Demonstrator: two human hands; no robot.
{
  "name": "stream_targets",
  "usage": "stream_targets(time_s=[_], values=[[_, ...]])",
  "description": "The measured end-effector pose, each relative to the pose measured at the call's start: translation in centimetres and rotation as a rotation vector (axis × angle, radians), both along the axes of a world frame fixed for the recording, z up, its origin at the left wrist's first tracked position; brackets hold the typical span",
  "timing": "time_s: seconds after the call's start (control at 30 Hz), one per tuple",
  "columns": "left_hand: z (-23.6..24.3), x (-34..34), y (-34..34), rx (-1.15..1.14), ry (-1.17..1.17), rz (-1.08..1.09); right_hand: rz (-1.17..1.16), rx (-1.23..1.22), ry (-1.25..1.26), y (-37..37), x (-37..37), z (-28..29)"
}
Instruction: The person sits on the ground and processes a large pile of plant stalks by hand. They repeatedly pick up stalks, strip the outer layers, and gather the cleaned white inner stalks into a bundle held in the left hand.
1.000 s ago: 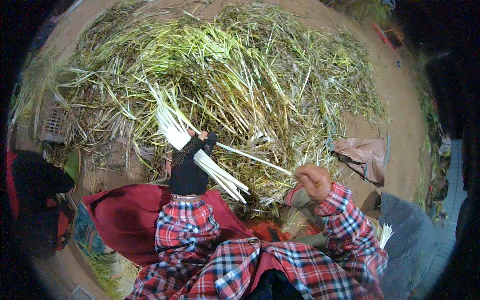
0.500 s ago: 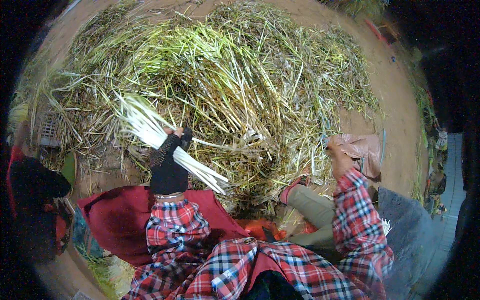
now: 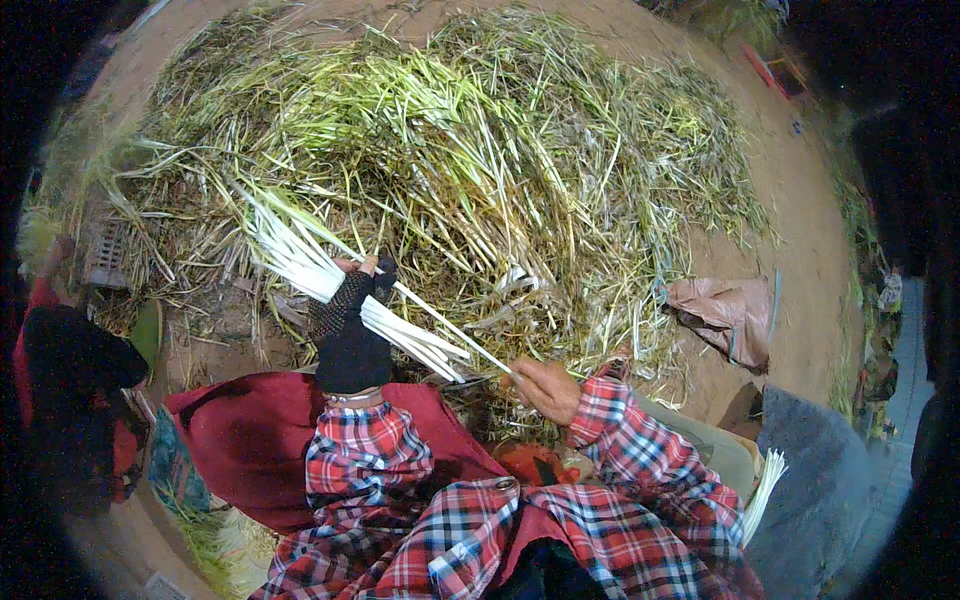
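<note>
My left hand, in a black fingerless glove, is closed around a bundle of white stalks that look like cleaned spring onions. Their greener tips point up and left, and the white ends stick out below the hand toward the right. One single stalk stands apart from the rest, running from the left hand down to my right hand. Bare and closed, my right hand pinches the lower end of that stalk.
A wide heap of green and yellowed stalks covers the ground ahead. At the right lie a crumpled pinkish-brown sheet and a grey cloth, with another white bundle beside it. A dark-clothed person is at the left.
My right hand has come in leftward from beside the pinkish-brown sheet and taken the lower end of one stalk. The left hand still holds its bundle in nearly the same place.
</note>
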State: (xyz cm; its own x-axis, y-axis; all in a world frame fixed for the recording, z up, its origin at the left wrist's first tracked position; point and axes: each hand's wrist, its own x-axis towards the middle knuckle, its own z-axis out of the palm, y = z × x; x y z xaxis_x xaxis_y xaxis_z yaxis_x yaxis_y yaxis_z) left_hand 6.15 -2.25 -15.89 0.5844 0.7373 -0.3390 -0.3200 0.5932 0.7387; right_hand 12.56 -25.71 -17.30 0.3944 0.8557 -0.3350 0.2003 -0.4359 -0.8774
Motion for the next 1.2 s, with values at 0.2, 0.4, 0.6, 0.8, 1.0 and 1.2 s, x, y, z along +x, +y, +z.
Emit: stream_targets(time_s=[0.2, 0.4, 0.6, 0.8, 1.0, 1.2], values=[[0.7, 1.2, -1.9, -0.062, 0.033, -0.061, -0.262, 0.013, 0.071, 0.1, 0.1, 0.3], [-0.7, 0.9, -6.1, -0.206, 0.046, -0.343, -0.183, -0.01, -0.263, 5.1, -1.0, 0.3], [-1.9, 0.5, -6.7, -0.262, -0.041, -0.383, -0.237, -0.031, -0.366, 2.9, -3.1, 1.3], [0.5, 0.4, -2.0, -0.353, -0.374, -0.194, -0.134, -0.087, -0.326, -0.9, -6.2, 2.1], [-2.1, 0.7, -1.3, -0.225, -0.095, -0.197, -0.179, -0.296, -0.67, -1.7, -0.2, -3.3], [-2.7, 1.9, -3.1, -0.205, -0.012, -0.179, -0.532, -0.256, -0.557, 3.5, 13.0, -7.5]])
